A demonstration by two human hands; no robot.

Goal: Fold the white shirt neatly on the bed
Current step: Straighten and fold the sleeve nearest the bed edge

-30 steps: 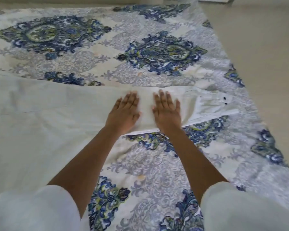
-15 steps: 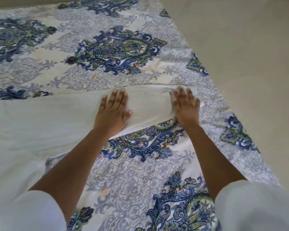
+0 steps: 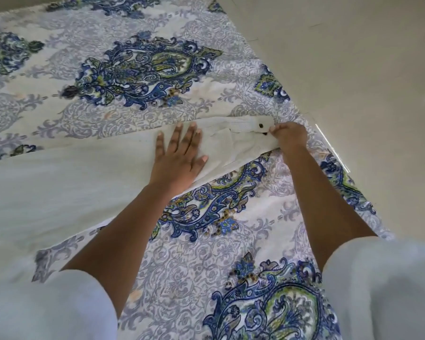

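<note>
Head view: shirt [image 3: 59, 182] lies spread on bed [image 3: 133, 99], its sleeve [image 3: 226, 143] stretched toward the right edge. Left hand [image 3: 179, 155] is flat, fingers spread, pressing mid-sleeve to anchor it. Right hand [image 3: 290, 137] pinches the cuff [image 3: 250, 125], fingers curled, likely to pull it taut for folding. Floor [image 3: 353, 69] lies beyond.

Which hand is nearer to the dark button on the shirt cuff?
Right. The right hand grips the cuff just beside the dark button. The left hand lies flat on the white shirt, farther away, to the button's left in the view.
</note>
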